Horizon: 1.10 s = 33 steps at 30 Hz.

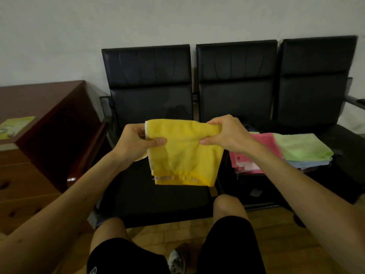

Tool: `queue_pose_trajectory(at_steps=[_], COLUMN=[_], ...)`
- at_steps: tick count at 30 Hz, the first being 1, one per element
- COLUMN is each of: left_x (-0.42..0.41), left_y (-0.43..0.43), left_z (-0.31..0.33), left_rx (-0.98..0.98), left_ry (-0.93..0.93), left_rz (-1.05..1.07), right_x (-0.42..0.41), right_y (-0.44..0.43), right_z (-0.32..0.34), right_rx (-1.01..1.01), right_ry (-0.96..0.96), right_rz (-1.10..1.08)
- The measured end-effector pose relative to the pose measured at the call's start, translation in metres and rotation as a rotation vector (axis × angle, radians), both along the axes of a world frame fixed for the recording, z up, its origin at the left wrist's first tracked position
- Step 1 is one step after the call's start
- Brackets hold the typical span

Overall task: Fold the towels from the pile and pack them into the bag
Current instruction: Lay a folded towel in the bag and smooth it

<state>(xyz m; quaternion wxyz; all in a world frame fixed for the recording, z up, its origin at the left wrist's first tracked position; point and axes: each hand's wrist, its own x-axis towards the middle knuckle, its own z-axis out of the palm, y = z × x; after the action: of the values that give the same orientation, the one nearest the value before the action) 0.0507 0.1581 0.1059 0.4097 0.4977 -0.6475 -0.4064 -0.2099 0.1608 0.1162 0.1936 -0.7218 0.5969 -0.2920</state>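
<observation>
Closest in, knees in black shorts [227, 244] and a grey sneaker [176, 262] on the wood plank floor [276, 230]. Above them both forearms reach out. The left hand [136, 139] pinches the white-trimmed left corner of a thin yellow cloth towel [183, 157], and the right hand [225, 133] has its fingers curled tight round the bunched right corner. The top edge is stretched between them, and the striped bottom hem hangs free over the left cushion of a black padded three-seat bench [148, 198]. Just right of the towel, not touching it, a stack of folded towels [296, 149] sits on the middle cushion, pink by the near edge and light green on top. A dark red wooden desk [49, 119] stands on the left, and a pale wall [177, 20] is behind everything.
</observation>
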Motion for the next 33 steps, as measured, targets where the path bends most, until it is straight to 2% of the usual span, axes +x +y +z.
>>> queue_pose_trajectory(at_steps=[4,7,11,13,18,21,24,26,29,33], left_x=[-0.005,-0.008,-0.020,-0.034,-0.076,-0.101,-0.123,-0.139,-0.167,-0.227], left_y=[0.002,0.000,0.011,0.014,0.009,-0.003,-0.023,-0.041,-0.069,-0.112], left_z=[0.007,0.009,0.018,0.022,0.012,0.000,-0.019,-0.036,-0.064,-0.092], left_rx=[-0.143,-0.232,-0.299,-0.303,-0.326,-0.255,-0.055,0.046,0.088,0.169], left_ry=[0.017,-0.112,-0.067,-0.011,-0.055,-0.077,-0.083,-0.132,-0.223,-0.025], left_rz=[0.085,0.150,-0.009,-0.110,-0.216,-0.258,-0.368,-0.439,-0.484,-0.447], right_x=[-0.007,-0.015,-0.026,-0.033,-0.039,-0.043,-0.057,-0.079,-0.130,-0.207], right_y=[0.004,0.011,0.026,0.035,0.048,0.052,0.052,0.045,0.023,-0.033], right_z=[0.012,0.017,0.011,-0.007,-0.074,-0.118,-0.145,-0.149,-0.140,-0.112], right_rx=[-0.005,0.039,0.098,0.119,0.351,0.503,0.609,0.564,0.393,0.230], right_ry=[0.055,-0.068,-0.283,-0.445,-1.148,-1.380,-1.510,-1.506,-1.299,-0.902], right_rz=[-0.064,-0.051,-0.018,-0.015,-0.042,-0.074,-0.059,-0.090,-0.259,-0.459])
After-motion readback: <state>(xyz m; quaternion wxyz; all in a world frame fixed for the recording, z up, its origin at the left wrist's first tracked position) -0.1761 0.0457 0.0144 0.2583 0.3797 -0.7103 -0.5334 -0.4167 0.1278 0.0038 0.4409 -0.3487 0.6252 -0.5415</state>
